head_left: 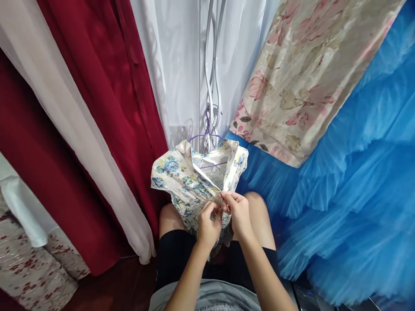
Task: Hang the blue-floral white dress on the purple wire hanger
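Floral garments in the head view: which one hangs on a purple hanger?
The small cream garment with blue flowers, pinched at its front by both hands. The larger beige garment with pink flowers hangs upper right, untouched, no hanger visible.

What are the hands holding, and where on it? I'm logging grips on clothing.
Both the left hand and right hand pinch the floral garment at its front opening edge, below the collar.

Both hands [223, 216] hide the floral garment's [188, 181] front closure (button unclear).
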A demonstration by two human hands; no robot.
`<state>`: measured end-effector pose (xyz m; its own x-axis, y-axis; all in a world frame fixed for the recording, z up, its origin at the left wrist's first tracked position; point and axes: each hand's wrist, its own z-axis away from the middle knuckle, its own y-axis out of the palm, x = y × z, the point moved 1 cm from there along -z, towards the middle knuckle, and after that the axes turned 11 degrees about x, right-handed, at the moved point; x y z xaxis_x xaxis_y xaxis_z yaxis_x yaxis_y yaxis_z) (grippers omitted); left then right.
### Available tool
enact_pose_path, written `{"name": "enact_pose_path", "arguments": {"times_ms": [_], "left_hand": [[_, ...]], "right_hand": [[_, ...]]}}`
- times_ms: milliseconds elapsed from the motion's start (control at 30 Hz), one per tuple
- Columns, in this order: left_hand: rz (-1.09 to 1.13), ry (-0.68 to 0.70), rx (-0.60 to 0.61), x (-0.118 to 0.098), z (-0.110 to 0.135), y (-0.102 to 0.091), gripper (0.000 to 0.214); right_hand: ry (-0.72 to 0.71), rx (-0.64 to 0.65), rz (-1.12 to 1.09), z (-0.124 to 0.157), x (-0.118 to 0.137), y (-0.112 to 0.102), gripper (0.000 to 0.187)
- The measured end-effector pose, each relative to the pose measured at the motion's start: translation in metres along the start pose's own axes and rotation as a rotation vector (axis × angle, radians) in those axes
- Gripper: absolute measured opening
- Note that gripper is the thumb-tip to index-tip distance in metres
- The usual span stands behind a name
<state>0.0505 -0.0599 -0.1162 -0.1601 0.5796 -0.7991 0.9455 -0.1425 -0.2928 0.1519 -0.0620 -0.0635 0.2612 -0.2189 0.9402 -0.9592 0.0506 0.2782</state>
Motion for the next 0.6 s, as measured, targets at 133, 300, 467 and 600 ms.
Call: {"name": "enact_pose_path", "arguments": {"times_ms": [133,300,467,600], "left_hand": [[-0.094,-0.024,0.021,-0.013,-0.004,0.000,0.011],[-0.167,-0.072,-0.001,-0.019,0.001,-0.003,0.013],[-0.172,-0.099,-0.050,-0.015,0.011,-0.001,0.012],[-0.191,-0.093,-0.020,-0.005,0.013,-0.005,0.014]], "right_hand": [[0.003,0.105,0.006,-0.017,0.026,-0.003,0.028],[-0.014,0.252,0.006,-0.054,0.060,0.000,0.030],[0.004,0.302,-0.023,-0.083,0.082,0.011,0.019],[0.082,0.300,-0.093,-0.110,0.100,0.022,0.013]]}}
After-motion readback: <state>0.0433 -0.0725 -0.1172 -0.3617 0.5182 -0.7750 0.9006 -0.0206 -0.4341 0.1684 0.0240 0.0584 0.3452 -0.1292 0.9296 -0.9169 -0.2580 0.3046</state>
